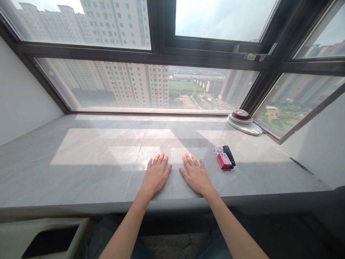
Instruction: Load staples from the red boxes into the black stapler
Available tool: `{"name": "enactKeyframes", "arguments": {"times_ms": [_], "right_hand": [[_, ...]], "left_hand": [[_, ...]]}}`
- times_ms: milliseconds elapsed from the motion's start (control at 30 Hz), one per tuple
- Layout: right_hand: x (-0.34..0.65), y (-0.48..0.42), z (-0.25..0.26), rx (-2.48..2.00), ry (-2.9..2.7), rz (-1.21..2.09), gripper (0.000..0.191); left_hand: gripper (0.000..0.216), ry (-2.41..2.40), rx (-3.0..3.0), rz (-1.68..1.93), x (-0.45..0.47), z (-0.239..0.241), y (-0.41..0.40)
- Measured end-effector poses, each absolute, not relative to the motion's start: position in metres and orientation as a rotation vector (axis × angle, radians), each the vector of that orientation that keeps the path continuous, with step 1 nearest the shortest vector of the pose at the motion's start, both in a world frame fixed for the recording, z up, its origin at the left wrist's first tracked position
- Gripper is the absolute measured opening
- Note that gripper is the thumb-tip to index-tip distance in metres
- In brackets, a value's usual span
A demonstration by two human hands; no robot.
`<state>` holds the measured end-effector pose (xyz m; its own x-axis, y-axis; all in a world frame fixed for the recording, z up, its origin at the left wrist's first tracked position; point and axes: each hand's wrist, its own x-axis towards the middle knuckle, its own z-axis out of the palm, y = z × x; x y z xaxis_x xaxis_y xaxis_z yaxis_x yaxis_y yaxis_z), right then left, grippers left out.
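Note:
My left hand [156, 175] lies flat, palm down, on the grey stone window sill [88, 169], fingers stretched out and holding nothing. My right hand [195, 175] rests flat beside it, a small gap between the two thumbs, fingers slightly spread and also empty. To the right of my right hand lies a small red and white packet [222, 159] with a black lighter-like object [229, 155] against its right side. Neither hand touches them.
A stack of round plates or lids [242, 120] sits at the sill's back right corner by the open window sash [304, 118]. Large dark-framed windows run along the back. A pale open box [43, 237] stands low at the left, below the sill's front edge.

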<state>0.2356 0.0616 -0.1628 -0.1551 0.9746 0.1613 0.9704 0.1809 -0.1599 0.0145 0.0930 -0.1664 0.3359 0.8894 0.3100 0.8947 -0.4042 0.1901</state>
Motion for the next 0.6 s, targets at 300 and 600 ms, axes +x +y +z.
{"name": "enactKeyframes", "arguments": {"times_ms": [300,600], "right_hand": [[0.238,0.061,-0.166,-1.869,-2.223,0.001,0.061],[0.222,0.056,-0.168,-1.998,-2.134,-0.044,0.062]], "left_hand": [[0.052,-1.725,-2.571,-0.592,0.014,-0.167,0.091],[0.053,-1.715,-2.523,-0.530,0.019,-0.169,0.092]]}}
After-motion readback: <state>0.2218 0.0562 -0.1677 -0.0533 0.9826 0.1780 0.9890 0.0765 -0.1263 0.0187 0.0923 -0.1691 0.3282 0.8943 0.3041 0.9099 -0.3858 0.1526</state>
